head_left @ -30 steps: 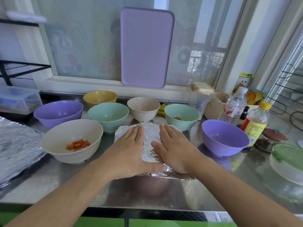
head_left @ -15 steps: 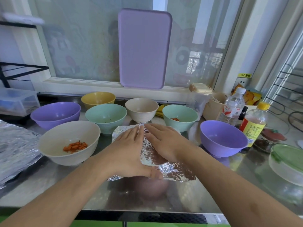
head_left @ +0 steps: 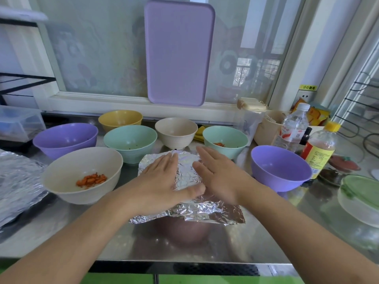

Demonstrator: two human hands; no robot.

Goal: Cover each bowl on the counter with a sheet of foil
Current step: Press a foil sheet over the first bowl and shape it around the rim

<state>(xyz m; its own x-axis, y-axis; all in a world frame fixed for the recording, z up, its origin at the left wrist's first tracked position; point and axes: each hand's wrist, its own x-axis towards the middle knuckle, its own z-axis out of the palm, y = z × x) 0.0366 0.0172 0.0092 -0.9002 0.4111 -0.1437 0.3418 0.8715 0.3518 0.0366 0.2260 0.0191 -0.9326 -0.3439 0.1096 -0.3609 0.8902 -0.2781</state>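
Pressing flat on the foil sheet [head_left: 185,171], the left hand [head_left: 162,181] and right hand [head_left: 219,175] lie side by side, fingers straight and spread. Foil drapes over a bowl at the steel counter's [head_left: 82,232] front centre; that bowl is hidden. Uncovered nearby: cream bowl with orange pieces [head_left: 82,175] left, purple bowl [head_left: 281,169] right.

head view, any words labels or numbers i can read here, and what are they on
"小心触电" roughly, small and soft: yellow sticker above the wall socket.
Water bottle: red and white label, print too small to read.
Yellow-capped bottle: yellow and red label, print too blurred to read.
Snack packets behind the bottles: nothing readable.
No other text visible.
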